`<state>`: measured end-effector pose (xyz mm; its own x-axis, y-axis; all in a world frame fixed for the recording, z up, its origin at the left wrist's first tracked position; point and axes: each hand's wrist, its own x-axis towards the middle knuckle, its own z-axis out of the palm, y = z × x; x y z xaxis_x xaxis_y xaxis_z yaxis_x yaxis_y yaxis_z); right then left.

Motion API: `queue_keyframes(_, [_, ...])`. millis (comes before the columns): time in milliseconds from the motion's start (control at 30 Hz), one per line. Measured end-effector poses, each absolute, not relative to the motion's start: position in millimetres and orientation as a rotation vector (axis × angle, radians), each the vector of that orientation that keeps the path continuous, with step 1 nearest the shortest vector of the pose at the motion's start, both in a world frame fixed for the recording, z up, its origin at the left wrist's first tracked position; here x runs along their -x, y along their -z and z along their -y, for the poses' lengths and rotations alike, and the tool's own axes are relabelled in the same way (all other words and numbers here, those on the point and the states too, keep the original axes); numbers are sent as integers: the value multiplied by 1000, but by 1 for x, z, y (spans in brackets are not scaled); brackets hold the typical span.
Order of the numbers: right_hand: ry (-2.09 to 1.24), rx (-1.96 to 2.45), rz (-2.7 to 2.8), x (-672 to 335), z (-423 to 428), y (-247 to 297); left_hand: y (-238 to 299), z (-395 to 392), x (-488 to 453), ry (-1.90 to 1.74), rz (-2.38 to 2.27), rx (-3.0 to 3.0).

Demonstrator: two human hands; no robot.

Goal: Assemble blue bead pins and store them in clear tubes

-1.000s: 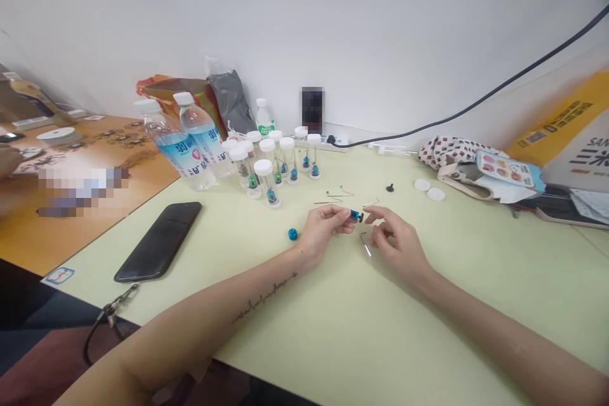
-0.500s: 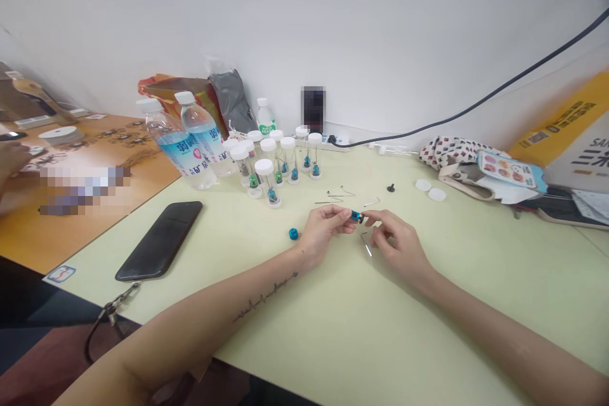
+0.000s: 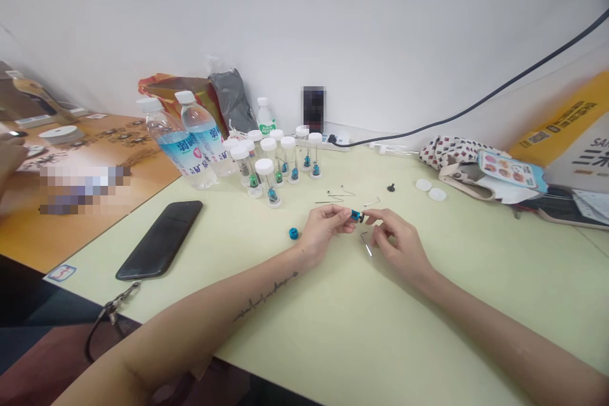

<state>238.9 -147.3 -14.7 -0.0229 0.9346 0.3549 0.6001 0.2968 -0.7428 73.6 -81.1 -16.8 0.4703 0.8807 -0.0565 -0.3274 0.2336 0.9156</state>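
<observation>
My left hand (image 3: 326,227) pinches a small blue cylindrical part (image 3: 354,215) between thumb and fingertips, with a dark end piece (image 3: 362,218) on it. The fingertips of my right hand (image 3: 394,242) touch that dark end from the right. Below my right fingers, a small steel Allen key (image 3: 366,244) lies on the pale green table (image 3: 304,330). A loose blue knob (image 3: 294,233) sits left of my left hand. Several thin wire pins (image 3: 335,198) lie beyond my hands.
Several transparent vials with white caps (image 3: 271,181) hold blue and green parts behind my hands, beside water bottles (image 3: 174,146). A black phone (image 3: 159,240) lies to the left. A small black part (image 3: 391,188) and white caps (image 3: 431,189) lie ahead. Another person's hand (image 3: 9,162) shows far left.
My right hand has moved left, and its fingertips have closed in from a small gap to touch the dark end of the blue part. My left hand has barely moved.
</observation>
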Motion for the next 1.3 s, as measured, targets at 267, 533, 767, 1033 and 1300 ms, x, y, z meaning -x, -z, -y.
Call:
queue_keyframes(267, [-490,1400,1734,-240,146,17,20,80,-74,-918,-649,-1025])
queue_keyframes(533, [-513,1415,1707,-239,147,15,18,80,-74,-916,-658,-1028])
queue_keyframes(767, [-509,1420,1741,-240,147,15,19,80,-73,-909,-657,-1035])
queue_keyframes(1033, [-499,1431,1738,-241,145,19,18,80,-73,-907,-657,-1029])
queue_keyframes(1300, [-516,1439,1741,-241,147,17,19,79,-73,-908,-653,-1025])
